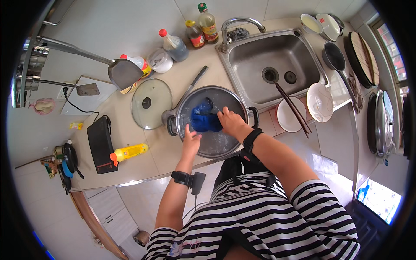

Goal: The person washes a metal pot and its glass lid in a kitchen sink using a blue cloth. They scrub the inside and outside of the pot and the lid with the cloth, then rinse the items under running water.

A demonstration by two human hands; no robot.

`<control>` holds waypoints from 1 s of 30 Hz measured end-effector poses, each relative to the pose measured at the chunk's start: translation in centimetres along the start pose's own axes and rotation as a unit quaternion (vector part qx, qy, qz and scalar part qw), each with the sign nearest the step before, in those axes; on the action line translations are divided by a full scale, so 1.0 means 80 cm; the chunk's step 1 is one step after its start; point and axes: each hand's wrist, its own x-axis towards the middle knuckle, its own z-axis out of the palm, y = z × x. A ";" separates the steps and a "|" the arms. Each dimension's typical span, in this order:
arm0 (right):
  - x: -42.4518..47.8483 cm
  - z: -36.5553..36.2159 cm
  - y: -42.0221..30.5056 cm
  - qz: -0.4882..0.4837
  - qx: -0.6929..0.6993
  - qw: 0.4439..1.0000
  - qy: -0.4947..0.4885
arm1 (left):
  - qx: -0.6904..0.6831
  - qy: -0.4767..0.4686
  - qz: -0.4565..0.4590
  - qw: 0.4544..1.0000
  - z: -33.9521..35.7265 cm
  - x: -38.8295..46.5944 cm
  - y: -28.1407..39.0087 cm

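A large two-handled metal pot [213,148] of cloudy, sudsy water stands on the counter before me. In it lies a wet blue cloth [204,120], partly under the water. My right hand [231,121] grips the cloth's right end with bent fingers. Over the pot's left rim is my left hand [191,139], its fingers apart and holding nothing. A pan handle [198,78] sticks out behind the pot. The glass lid [152,104] rests to the left, and a yellow detergent bottle [130,152] lies on its side nearer the front edge.
A steel sink [276,65] with a faucet [242,20] is at the back right. Chopsticks [292,109] lean over a bowl [291,114] by its front edge. Sauce bottles [208,26] line the wall. At left are a black induction cooker [101,144] and a hanging spatula [125,74].
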 end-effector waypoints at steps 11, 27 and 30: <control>-0.024 -0.195 -0.103 -0.190 0.198 0.960 0.063 | 0.074 -0.014 0.254 0.964 0.004 0.019 0.015; -0.054 -0.164 -0.100 -0.166 0.390 0.864 0.272 | -0.531 -0.237 0.035 0.813 0.000 -0.079 0.129; -0.073 -0.136 -0.124 -0.172 0.351 0.888 0.244 | -0.505 -0.114 0.074 0.853 0.011 -0.055 0.121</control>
